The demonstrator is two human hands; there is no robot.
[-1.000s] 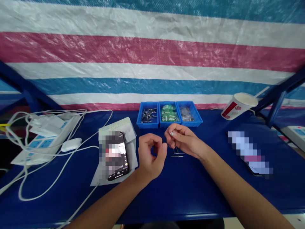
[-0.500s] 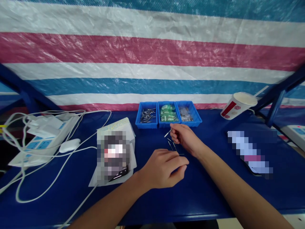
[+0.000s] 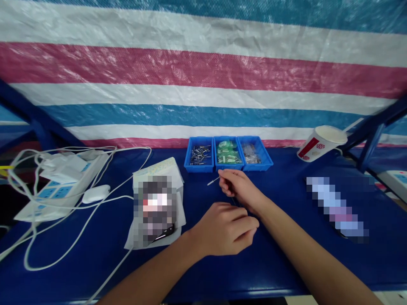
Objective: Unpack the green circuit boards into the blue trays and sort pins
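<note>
My right hand [image 3: 237, 186] is pinched on a thin metal pin [image 3: 213, 181], whose thicker, paler end points left over the blue table. Close in front of it, my left hand [image 3: 227, 228] is closed with its fingers curled down. What those fingers hold, if anything, is hidden. A bit of another dark thin pin [image 3: 234, 201] shows between the two hands. Just beyond my right hand stand three joined blue bins. The left bin [image 3: 199, 169] has many loose metal pins, the middle bin [image 3: 229, 167] green-and-white packets, and the right bin [image 3: 269, 163] small clear packets.
A power strip [image 3: 47, 203] with tangled white cables and a white case [image 3: 96, 193] lie at left. Papers [image 3: 178, 169] with a blurred dark item sit nearer. A paper cup [image 3: 321, 144] leans at right, behind a blurred phone-like thing [image 3: 337, 207]. Striped sheeting [image 3: 203, 72] hangs behind.
My right hand has shifted left, and the pin in it now points further left. The loose pins on the table are now mostly hidden behind my hands. The view has shifted slightly.
</note>
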